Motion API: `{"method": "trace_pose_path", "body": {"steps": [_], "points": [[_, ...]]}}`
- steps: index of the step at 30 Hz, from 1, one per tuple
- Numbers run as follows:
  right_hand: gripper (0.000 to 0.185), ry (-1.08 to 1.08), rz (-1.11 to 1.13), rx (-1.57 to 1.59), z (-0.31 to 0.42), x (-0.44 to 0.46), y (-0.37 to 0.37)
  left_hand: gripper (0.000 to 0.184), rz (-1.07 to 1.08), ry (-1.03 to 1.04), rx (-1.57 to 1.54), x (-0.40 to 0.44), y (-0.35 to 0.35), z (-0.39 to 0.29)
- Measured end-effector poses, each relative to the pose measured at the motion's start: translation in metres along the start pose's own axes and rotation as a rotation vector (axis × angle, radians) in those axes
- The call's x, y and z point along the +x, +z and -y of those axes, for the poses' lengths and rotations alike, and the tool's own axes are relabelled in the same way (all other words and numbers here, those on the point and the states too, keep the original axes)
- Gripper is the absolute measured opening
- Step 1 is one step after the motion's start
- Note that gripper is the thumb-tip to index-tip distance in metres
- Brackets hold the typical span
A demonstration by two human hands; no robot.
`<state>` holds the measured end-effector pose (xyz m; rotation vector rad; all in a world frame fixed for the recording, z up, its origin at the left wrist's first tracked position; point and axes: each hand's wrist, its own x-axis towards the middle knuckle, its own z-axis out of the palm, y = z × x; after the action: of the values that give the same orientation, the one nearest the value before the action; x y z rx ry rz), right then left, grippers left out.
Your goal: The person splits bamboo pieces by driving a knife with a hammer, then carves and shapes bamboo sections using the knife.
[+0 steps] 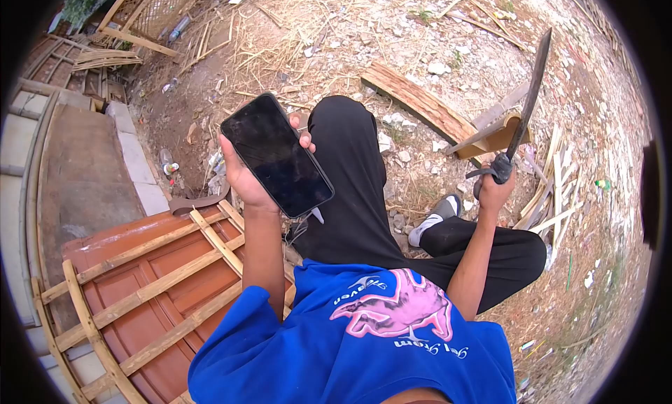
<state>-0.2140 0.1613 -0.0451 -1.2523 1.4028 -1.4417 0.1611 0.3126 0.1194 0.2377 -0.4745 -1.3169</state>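
Observation:
A black phone (pixel 278 156) with a dark screen lies in my left hand (pixel 245 176), its thumb along one edge and fingertips round the other. My right hand (pixel 495 188) is wrapped round the dark handle of a long machete (pixel 530 96), whose blade points up and away. Behind the blade is a curved brown piece (pixel 521 132), beside the end of a rough wooden plank (pixel 420 103) on the ground. My legs in black trousers are bent below the hands.
A bamboo lattice (pixel 150 292) rests over a reddish-brown panel (pixel 175 264) at the lower left. Split bamboo strips (pixel 558 176) lie at the right. A plastic bottle (pixel 168 162) is on the ground at the left. Straw and stones cover the ground ahead.

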Motion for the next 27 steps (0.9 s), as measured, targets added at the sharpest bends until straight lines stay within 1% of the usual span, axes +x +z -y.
{"method": "trace_pose_path", "body": {"steps": [12, 15, 18, 20, 21, 23, 24, 25, 27], "points": [[0.026, -0.004, 0.007, 0.003, -0.002, 0.002, 0.0, 0.082, -0.004, 0.007, 0.09, 0.0, 0.003, -0.003], [0.026, -0.007, 0.003, -0.034, -0.003, 0.001, 0.0, 0.083, -0.103, 0.033, 0.119, -0.001, 0.004, -0.004], [0.026, -0.023, -0.006, -0.054, -0.007, 0.003, -0.002, 0.081, -0.154, 0.049, 0.27, -0.006, -0.009, -0.015], [0.026, -0.038, 0.001, -0.06, -0.009, 0.002, -0.004, 0.082, -0.263, 0.102, 0.363, -0.007, -0.019, -0.026], [0.027, -0.011, 0.008, 0.02, -0.008, 0.002, -0.004, 0.083, -0.339, 0.124, 0.412, -0.014, -0.026, -0.033], [0.027, 0.015, 0.036, 0.067, -0.006, 0.002, -0.005, 0.082, -0.414, 0.146, 0.543, -0.026, -0.052, -0.054], [0.027, -0.035, 0.046, 0.103, -0.01, 0.003, -0.008, 0.082, -0.465, 0.128, 0.606, -0.036, -0.067, -0.065], [0.024, -0.006, 0.022, 0.067, -0.002, -0.001, -0.006, 0.073, -0.597, 0.17, 0.685, -0.045, -0.075, -0.071], [0.022, -0.02, 0.021, 0.094, -0.004, 0.001, -0.009, 0.062, -0.819, 0.126, 0.807, -0.074, -0.126, -0.097]]}}
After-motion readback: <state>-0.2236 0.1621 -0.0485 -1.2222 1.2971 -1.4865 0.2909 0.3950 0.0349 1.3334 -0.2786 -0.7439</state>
